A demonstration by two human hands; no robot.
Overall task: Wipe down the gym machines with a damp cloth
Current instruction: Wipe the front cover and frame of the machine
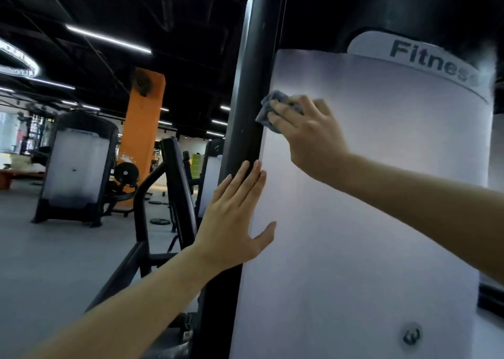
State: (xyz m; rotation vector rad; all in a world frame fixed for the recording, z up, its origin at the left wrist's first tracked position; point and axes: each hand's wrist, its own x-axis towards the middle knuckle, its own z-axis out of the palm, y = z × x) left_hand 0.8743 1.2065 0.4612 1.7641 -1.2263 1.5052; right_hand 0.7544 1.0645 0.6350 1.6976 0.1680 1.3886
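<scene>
A gym machine fills the right half of the view: a white frosted cover panel [368, 195] framed by a black upright post [251, 86]. My right hand [308, 132] presses a crumpled grey-blue cloth [268, 107] against the panel's upper left edge, right beside the post, with its fingers laid over the cloth. My left hand [234, 217] lies flat lower down, fingers straight, resting across the post and the panel's left edge. It holds nothing.
A black angled frame bar [174, 184] of the machine runs down to my left. Behind stand another white-panelled machine [76, 167], an orange pillar [141, 129] and weight plates [159, 221] on the grey floor. The panel's top carries the word "Fitness" [433, 64].
</scene>
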